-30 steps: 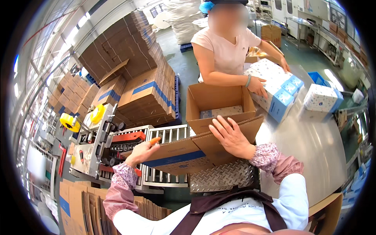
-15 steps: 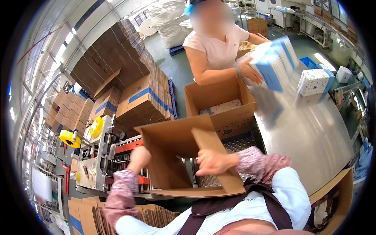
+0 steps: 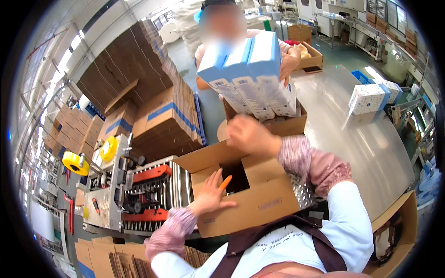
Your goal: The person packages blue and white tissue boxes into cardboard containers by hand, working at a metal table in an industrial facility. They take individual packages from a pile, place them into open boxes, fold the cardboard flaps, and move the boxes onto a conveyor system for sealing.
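Observation:
In front of me stands an open brown carton (image 3: 250,206), its side flaps bent inward and its near flap leaning over them. A dark gap shows in the middle. My left hand (image 3: 209,197) lies on the flaps with its fingers spread. Something orange and pointed (image 3: 225,182) shows at its fingers; whether it is worn or held is unclear. My right hand (image 3: 252,135) hovers at the raised far flap (image 3: 208,155), smeared by motion. Just beyond, a co-worker's hand (image 3: 289,62) grips a row of blue-and-white packs (image 3: 250,76) over a second carton (image 3: 292,121).
On my right is a steel table (image 3: 361,153) bearing white-and-blue packs (image 3: 369,98). To the left are a roller conveyor (image 3: 178,185) with red guides and a taping machine with yellow tape rolls (image 3: 109,148). Flattened cartons (image 3: 167,120) are stacked behind; more stand near my left forearm.
The carton's side and near flaps have come inward. My left hand went from its left wall onto the flaps; my right hand moved up and away. The co-worker brought the packs over the second carton.

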{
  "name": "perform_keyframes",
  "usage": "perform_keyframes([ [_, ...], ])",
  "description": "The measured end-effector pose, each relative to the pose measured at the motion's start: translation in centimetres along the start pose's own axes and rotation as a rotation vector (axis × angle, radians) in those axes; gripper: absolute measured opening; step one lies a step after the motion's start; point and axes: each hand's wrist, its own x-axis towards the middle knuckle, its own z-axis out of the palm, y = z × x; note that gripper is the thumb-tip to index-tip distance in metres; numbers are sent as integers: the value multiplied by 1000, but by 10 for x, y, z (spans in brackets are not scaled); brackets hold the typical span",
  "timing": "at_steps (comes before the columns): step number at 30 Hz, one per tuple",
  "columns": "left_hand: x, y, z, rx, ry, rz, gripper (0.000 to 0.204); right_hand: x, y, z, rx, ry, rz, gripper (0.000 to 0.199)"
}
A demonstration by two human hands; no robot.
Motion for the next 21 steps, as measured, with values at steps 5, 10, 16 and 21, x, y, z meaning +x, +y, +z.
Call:
perform_keyframes([
  [5,-16,-14,56,-145,379,222,55,-53,-42,-17,-196,-493,466,41],
  [10,13,-42,7,-280,994,-115,32,-143,-87,-17,-65,-578,532,44],
  [16,-3,-113,287,-522,549,-978,50,-230,10,-89,166,-284,1004,34],
  [21,-116,-117,231,-1731,-31,-1024,43,-268,-3,-90,238,-126,1604,46],
])
